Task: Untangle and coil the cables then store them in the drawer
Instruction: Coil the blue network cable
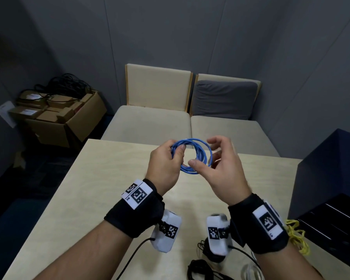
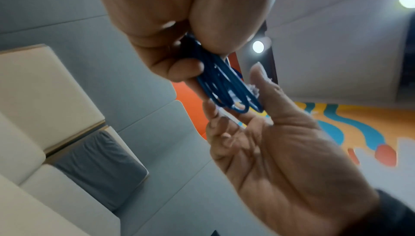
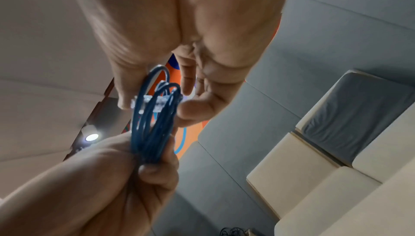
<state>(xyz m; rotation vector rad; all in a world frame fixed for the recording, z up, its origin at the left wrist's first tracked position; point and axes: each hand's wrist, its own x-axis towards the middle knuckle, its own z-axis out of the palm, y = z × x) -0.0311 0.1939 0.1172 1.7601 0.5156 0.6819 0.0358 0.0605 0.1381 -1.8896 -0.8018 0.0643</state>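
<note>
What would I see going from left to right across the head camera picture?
Cardboard box → left hand → blue cable → right hand → dark blue cabinet.

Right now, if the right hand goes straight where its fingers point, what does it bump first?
Most likely the blue cable coil in front of the right hand; the left hand grips its far side. Depth is unclear.
</note>
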